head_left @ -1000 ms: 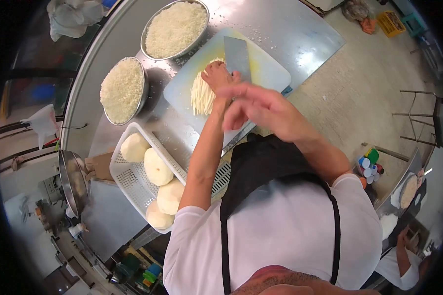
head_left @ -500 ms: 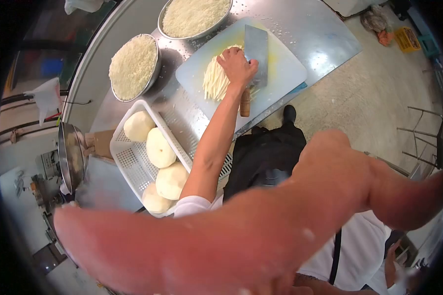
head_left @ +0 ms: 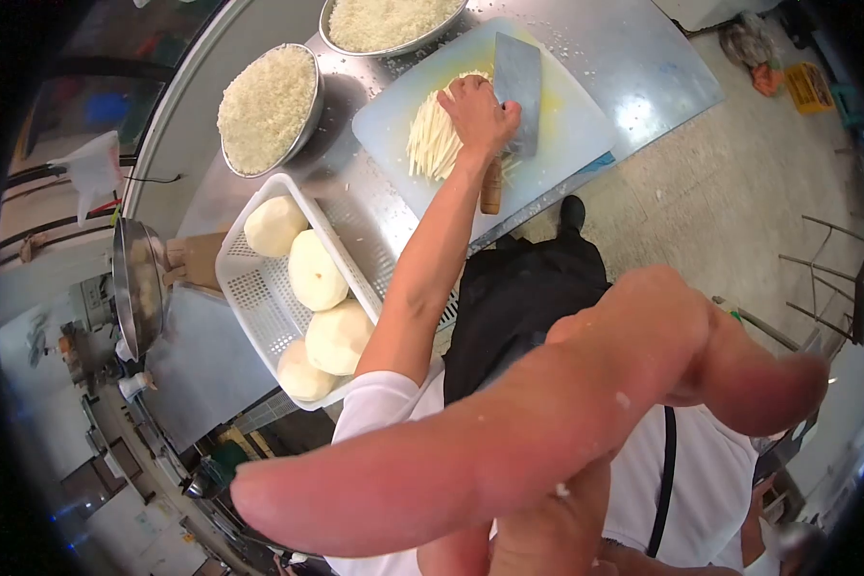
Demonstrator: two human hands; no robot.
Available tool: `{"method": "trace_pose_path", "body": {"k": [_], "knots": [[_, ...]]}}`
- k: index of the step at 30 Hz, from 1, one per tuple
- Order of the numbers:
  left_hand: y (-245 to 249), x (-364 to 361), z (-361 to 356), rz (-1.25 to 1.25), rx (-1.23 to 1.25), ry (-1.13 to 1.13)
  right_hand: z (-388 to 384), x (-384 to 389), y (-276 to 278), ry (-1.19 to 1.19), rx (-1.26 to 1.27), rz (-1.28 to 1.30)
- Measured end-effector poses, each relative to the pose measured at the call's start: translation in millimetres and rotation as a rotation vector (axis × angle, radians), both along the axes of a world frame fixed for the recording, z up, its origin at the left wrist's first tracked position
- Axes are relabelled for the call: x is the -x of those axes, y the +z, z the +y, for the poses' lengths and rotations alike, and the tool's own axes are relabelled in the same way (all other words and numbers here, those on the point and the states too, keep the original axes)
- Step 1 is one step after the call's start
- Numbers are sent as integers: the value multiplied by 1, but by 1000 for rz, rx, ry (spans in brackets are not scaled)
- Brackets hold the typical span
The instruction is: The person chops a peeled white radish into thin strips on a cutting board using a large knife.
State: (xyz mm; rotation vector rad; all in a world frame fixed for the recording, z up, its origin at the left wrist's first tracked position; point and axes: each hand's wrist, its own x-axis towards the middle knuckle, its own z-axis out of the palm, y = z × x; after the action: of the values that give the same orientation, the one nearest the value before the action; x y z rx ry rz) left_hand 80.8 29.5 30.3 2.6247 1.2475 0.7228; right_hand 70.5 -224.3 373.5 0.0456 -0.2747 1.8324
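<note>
View from the head camera, which I watch at a distance. The left hand [head_left: 480, 115] rests on a heap of pale strips [head_left: 432, 142], its fingers spread over the top and its thumb at the side of the cleaver [head_left: 520, 84]. The palm side is hidden, so I cannot tell whether these fingers grasp anything. The strips lie on the board [head_left: 578, 123], immediately left of the blade, and the board lies flat on the tabletop [head_left: 660, 60]. The right hand [head_left: 547, 413] is raised close to the lens; its forefinger is extended, its thumb stands apart, and I see nothing held in it. White flecks cling to its skin.

Handling, in my judgement: the strips are light, crisp and moist, apt to slide over one another and to snap if squeezed; a broad, gentle hold across the whole heap suits them. The cleaver is rigid and probably blade-heavy; its wooden handle [head_left: 491, 188], pointing toward the person, is the safe place to grip, well clear of the edge.

Beside the board, the basket [head_left: 250, 272] holds four peeled roots [head_left: 319, 269], firm and likely slippery, best cupped from the sides. Two bowls [head_left: 309, 127] brim with white bits [head_left: 264, 106].
</note>
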Motion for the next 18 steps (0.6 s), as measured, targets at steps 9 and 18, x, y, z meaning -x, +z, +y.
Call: {"method": "trace_pose_path", "body": {"k": [9, 18], "knots": [[-1, -1, 0, -30, 90, -6, 0, -14, -3, -33, -25, -35], [-1, -1, 1, -8, 13, 55, 10, -63, -35, 523, -201, 421]]}}
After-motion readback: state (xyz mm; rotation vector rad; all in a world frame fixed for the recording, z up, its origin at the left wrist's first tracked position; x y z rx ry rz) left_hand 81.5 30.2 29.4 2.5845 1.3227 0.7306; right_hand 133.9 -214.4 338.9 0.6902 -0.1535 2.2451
